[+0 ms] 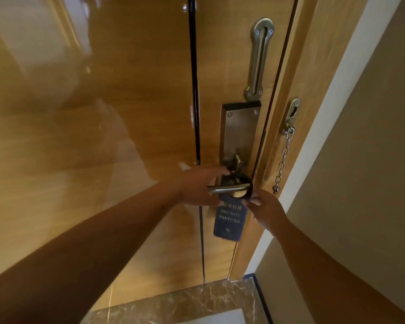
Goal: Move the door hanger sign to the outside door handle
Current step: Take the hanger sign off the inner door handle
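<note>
A dark blue "do not disturb" door hanger sign (230, 220) hangs by its round loop on the metal lever handle (229, 189) of the closed wooden door (126, 136). My left hand (197, 187) is at the handle's free end, its fingers reaching behind the lever near the lock plate (240, 132). My right hand (265, 210) pinches the right side of the sign's loop between thumb and fingers. The sign's lower part hangs free and is slightly blurred. Only the inside face of the door is in view.
A brass slide guard (258, 59) sits on the door above the lock plate. A security chain (283, 157) hangs from the wooden door frame (297, 113) at right. A beige wall (360, 160) lies beyond it. Brown marble floor (197, 302) shows below.
</note>
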A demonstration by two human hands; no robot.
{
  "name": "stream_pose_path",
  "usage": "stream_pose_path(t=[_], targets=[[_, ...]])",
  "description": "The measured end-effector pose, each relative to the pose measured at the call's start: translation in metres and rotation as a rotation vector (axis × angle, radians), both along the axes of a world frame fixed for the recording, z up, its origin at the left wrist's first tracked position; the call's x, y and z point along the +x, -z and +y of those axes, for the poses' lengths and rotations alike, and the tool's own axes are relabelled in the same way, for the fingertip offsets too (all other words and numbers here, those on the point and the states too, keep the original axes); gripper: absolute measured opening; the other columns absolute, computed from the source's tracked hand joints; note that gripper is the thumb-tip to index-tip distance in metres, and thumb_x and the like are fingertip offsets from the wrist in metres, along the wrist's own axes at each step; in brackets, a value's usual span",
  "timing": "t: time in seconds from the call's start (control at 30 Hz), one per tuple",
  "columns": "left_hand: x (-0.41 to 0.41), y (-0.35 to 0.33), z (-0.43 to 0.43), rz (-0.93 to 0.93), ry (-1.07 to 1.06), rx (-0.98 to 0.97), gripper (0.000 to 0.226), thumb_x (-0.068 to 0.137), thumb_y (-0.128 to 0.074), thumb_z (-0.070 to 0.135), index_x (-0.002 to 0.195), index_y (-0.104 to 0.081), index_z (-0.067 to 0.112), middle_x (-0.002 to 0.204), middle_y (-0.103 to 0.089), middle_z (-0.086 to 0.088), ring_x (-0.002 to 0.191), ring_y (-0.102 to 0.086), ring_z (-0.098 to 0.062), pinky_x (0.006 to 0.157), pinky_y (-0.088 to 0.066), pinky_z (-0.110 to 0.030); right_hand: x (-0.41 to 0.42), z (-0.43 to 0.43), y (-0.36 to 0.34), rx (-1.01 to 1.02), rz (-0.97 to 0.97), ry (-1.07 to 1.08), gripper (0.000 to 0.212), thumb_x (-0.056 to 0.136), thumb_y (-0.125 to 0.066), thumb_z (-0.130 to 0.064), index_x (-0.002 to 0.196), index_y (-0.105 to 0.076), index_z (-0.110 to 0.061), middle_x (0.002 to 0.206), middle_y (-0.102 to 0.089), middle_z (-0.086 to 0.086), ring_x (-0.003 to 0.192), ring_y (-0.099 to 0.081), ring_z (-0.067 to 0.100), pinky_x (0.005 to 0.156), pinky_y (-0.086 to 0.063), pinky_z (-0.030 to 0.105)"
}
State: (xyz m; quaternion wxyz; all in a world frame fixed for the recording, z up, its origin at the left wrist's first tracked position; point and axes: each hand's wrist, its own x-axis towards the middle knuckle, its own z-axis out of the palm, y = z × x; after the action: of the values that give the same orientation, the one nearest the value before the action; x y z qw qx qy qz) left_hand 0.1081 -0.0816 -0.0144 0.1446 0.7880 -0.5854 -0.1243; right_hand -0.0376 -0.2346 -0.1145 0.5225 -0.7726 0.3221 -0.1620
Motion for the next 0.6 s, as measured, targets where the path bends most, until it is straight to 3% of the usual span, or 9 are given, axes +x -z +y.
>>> stream_pose_path(t=[0.07,0.13,0.27,0.4,0.47,0.6], targets=[[0.009,-0.009,0.007,0.032,0.012,-0.057,0.056,0.079,-0.069,0.029,0.13,-0.046,0.024,0.134,-0.051,-0.002,0.116,-0.048,-0.017,0.087,-0.039,-0.024,-0.007,0.0,-0.003,-0.028,-0.003,0.039,0.006,0.082,-0.067,-0.019,0.083,-0.064,-0.014,0.077,-0.069,0.01,0.066,-0.064,0.022,0.066,-0.05,0.034],[0.016,-0.017,0.013,0.063,-0.018,-0.161,0.038,0.084,-0.064,0.024,0.121,-0.054,0.023,0.123,-0.057,0.0,0.104,-0.053,-0.01,0.078,-0.039,-0.017,-0.013,0.0,-0.012,0.0,-0.027,0.026,0.005,0.082,-0.067,-0.021,0.078,-0.064,-0.019,0.076,-0.068,0.01,0.061,-0.064,0.019,0.059,-0.052,0.027],[0.021,-0.025,0.017,0.114,-0.107,-0.319,0.018,0.089,-0.056,0.025,0.102,-0.057,0.038,0.099,-0.061,0.011,0.086,-0.056,-0.003,0.073,-0.048,-0.025,-0.016,0.015,-0.026,-0.016,-0.013,-0.061,0.011,0.081,-0.068,-0.024,0.074,-0.06,-0.026,0.078,-0.069,0.003,0.065,-0.067,0.014,0.055,-0.053,0.022],[0.02,-0.017,0.011,0.185,-0.17,-0.259,0.018,0.09,-0.052,0.029,0.105,-0.058,0.038,0.095,-0.058,0.016,0.085,-0.056,0.0,0.072,-0.049,-0.024,0.005,0.054,-0.027,-0.066,0.027,-0.166,0.017,0.081,-0.066,-0.025,0.07,-0.054,-0.031,0.08,-0.064,-0.001,0.077,-0.066,0.022,0.069,-0.051,0.036],[0.021,-0.013,0.006,0.19,-0.179,-0.233,0.021,0.091,-0.049,0.03,0.11,-0.057,0.035,0.096,-0.057,0.018,0.088,-0.056,-0.001,0.073,-0.049,-0.024,0.017,0.071,-0.028,-0.015,0.003,-0.223,0.019,0.081,-0.066,-0.023,0.069,-0.053,-0.031,0.08,-0.064,0.001,0.074,-0.067,0.023,0.064,-0.05,0.033],[0.024,-0.007,-0.002,0.183,-0.168,-0.219,0.021,0.094,-0.046,0.033,0.107,-0.062,0.026,0.1,-0.065,0.004,0.087,-0.059,-0.01,0.073,-0.05,-0.03,0.023,0.083,-0.032,0.022,0.024,-0.383,0.016,0.079,-0.067,-0.019,0.071,-0.054,-0.025,0.087,-0.065,0.009,0.075,-0.066,0.025,0.056,-0.049,0.025]])
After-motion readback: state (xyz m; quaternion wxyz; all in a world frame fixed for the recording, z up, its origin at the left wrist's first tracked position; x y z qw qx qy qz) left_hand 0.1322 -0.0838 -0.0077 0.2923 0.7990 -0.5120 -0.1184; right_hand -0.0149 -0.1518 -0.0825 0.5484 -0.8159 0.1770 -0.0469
